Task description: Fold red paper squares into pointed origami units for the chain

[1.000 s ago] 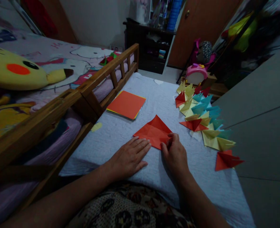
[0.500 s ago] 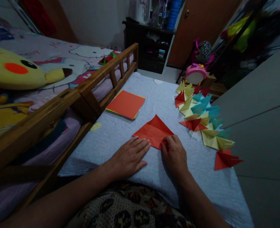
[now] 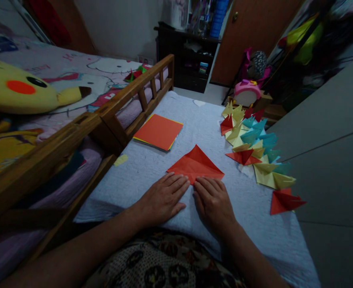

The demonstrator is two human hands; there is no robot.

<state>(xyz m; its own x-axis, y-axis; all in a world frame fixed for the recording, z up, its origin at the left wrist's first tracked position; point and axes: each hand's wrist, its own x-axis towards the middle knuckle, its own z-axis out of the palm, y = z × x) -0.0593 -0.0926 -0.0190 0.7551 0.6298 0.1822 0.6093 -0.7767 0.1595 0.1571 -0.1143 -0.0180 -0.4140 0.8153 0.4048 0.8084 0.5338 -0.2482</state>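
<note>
A creased sheet of red origami paper (image 3: pixel 196 163) lies on the pale cloth in front of me, one corner pointing away. My left hand (image 3: pixel 165 197) rests flat on its lower left edge, fingers stretched out. On the lower right edge lies my right hand (image 3: pixel 214 199), its fingers extended and pressing the paper down. Both hands cover part of the near edge. Beyond the left hand is a stack of square paper (image 3: pixel 158 132), orange-red on top with yellow showing beneath.
Several folded paper cranes, yellow, blue and red (image 3: pixel 244 156), line the right side of the cloth-covered surface (image 3: pixel 194 104). A wooden bed rail (image 3: pixel 104 114) runs along the left, with a yellow plush toy (image 3: pixel 11 88) behind it. A pale cabinet panel (image 3: pixel 329 160) borders the right.
My right hand has gone from pinching the paper's right part to lying flat on the near edge, slightly left. The right corner now lies spread out. My left hand stays put.
</note>
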